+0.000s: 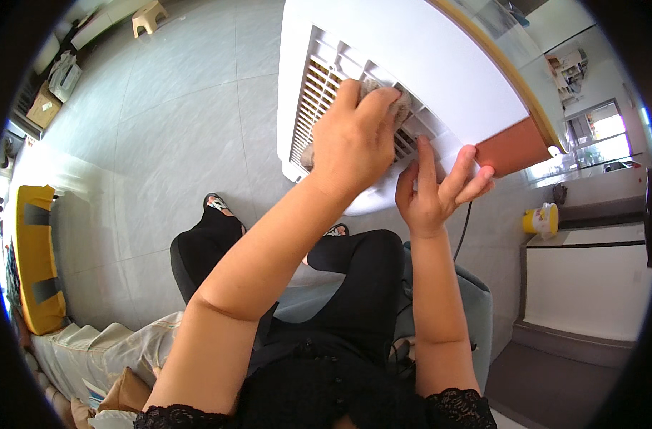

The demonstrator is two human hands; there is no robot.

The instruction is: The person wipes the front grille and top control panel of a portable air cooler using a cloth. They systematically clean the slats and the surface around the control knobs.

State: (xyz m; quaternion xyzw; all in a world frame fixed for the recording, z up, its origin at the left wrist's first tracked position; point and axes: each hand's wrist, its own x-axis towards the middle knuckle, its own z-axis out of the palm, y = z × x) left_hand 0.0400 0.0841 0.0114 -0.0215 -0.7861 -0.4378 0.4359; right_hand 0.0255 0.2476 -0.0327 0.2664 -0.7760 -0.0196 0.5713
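Observation:
A large white appliance point(440, 64) stands tilted in front of me, with a gold-coloured rim and a reddish-brown panel point(512, 148) at its near right corner. Set into its side is a recessed slatted grille point(317, 89). My left hand point(354, 136) presses a crumpled grey-beige cloth point(402, 107) against the slats. Part of that cloth sticks out below the wrist, and the rest is hidden under the palm. My right hand point(435, 189) has its fingers spread against the appliance's near edge, beside the grille and the brown panel, with nothing held in it.
A dark cord point(464, 232) runs down beside my right forearm. I sit on a grey-blue seat point(476, 293). To the left stand a yellow plastic piece point(36, 257) and a covered couch point(104, 350); a small beige stool point(149, 18) is far off. At right is a yellow-white bucket point(542, 220).

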